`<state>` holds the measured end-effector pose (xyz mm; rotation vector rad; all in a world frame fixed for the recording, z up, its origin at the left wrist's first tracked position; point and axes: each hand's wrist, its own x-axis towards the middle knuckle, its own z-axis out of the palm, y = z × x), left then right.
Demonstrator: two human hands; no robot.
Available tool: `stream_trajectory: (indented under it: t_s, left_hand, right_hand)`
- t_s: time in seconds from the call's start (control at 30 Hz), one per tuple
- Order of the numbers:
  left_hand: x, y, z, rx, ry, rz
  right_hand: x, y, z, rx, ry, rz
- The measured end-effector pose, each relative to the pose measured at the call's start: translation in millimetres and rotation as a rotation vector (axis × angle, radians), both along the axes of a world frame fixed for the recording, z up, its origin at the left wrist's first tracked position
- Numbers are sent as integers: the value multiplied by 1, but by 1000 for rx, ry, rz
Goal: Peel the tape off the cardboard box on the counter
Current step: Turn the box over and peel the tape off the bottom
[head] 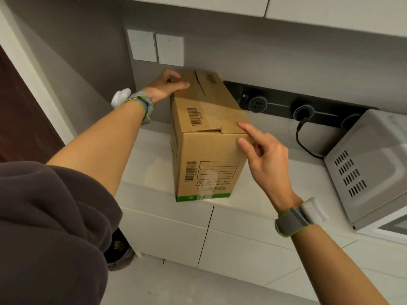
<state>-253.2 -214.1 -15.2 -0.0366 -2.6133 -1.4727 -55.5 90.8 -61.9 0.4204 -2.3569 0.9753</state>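
A brown cardboard box [211,148] stands on the white counter [152,164], its long side running away from me. Clear tape [208,186] runs down the near face and shines over the printed label; more clear tape lies along the top seam. My left hand [169,85] rests flat on the far left top corner of the box, fingers curled over the edge. My right hand [262,148] touches the near right top edge, with index finger and thumb pressed on the cardboard and the other fingers folded. No tape end is visibly lifted.
A grey microwave [372,168] sits on the counter at the right. A black socket rail [293,104] with a plugged-in black cable [306,146] runs along the wall behind the box. Two white switch plates [156,48] hang above. Cabinet doors lie below the counter.
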Motion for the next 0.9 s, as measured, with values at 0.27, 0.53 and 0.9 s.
stream_trajectory:
  t_s: [0.27, 0.53, 0.9]
  left_hand:
    - [-13, -1, 0, 134, -84, 20]
    - [-26, -32, -30, 306, -139, 132]
    - [85, -9, -57, 348, -215, -14]
  right_hand:
    - [0, 2, -4, 56, -25, -7]
    - [-7, 30, -7, -30, -25, -58]
    - [-34, 68, -26, -394, -137, -18]
